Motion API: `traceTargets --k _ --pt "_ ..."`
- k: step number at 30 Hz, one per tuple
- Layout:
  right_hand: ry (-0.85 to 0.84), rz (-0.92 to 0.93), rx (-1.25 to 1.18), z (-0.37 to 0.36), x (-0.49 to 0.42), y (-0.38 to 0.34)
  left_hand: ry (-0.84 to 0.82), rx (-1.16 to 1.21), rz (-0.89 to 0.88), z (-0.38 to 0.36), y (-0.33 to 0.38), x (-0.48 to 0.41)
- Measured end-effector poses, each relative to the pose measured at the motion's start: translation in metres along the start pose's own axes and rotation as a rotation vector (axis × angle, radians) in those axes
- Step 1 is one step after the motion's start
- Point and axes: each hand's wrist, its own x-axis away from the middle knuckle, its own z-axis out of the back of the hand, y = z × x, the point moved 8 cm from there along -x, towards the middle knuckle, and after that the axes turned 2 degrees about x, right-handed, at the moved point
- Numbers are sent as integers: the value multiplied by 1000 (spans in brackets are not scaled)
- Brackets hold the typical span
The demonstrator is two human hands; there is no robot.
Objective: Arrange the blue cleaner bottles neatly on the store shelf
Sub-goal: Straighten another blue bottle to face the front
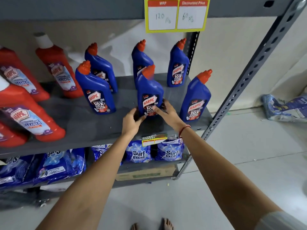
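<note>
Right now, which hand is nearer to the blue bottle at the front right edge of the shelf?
The right hand. It rests on the middle front bottle, just left of the front right bottle. The left hand holds that middle bottle's other side, farther away.

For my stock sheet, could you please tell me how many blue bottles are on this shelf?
6: three at the back, front left, front right, and the middle one held by both hands. None seems hidden.
</note>
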Motion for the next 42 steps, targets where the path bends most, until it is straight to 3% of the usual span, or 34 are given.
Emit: traceTargets --k 19,21,25,28,34,36,42 --pt "17 -26 32 0 44 11 -1 -48 -96 2 3 38" --pt "112 -40 -26 1 52 12 1 -30 -86 3 3 37" --pt "494 -17 -130 2 82 6 56 101 -41 21 -1 38" --pt "591 80 -133 -20 101 -11 164 128 -60 47 -4 38" --pt "312 332 71 -93 78 -68 460 290 -12 111 -32 37" --pt "226 314 105 -112 55 -76 511 260 31 128 -46 33" --pt "-3 119 224 -144 -23 -75 319 153 211 150 -84 -7"
